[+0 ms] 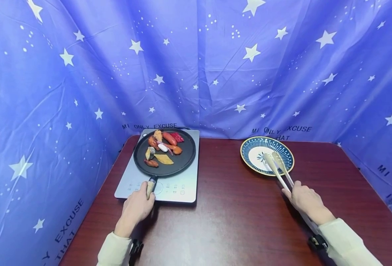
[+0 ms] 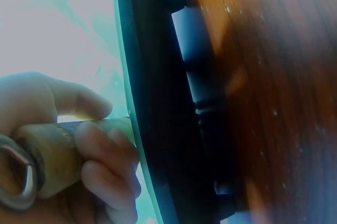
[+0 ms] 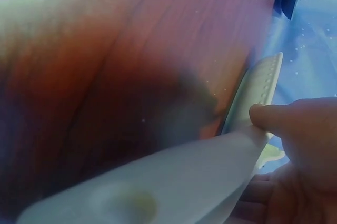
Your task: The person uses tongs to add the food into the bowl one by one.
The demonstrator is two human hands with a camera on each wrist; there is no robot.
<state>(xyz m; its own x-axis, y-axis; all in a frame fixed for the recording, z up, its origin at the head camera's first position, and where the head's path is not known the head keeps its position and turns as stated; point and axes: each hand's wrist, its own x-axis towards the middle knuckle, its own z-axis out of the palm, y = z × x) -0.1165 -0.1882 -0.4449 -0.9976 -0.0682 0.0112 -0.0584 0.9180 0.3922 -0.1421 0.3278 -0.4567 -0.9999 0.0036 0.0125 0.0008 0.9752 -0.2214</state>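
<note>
At the left, my left hand [image 1: 137,205] grips the handle [image 1: 150,187] of a flat black frying pan [image 1: 182,162]. Fingers curl round this wooden-looking handle in the left wrist view, where a metal ring [image 2: 31,182] shows at its end. Several food pieces lie in the pan, among them a red sausage-like piece [image 1: 169,138], a white oval piece [image 1: 162,147] and a flat tan piece [image 1: 164,159]. My right hand [image 1: 305,199] holds a pair of pale tongs [image 1: 270,162], their tips slightly apart over a blue-and-white patterned plate [image 1: 247,157]. Nothing shows between the tips.
Under the pan is a silver induction cooktop [image 1: 189,184] with touch markings along its front. Both it and the plate stand on a dark red wooden table [image 1: 222,207]. A blue star-printed curtain [image 1: 199,66] hangs behind and at both sides.
</note>
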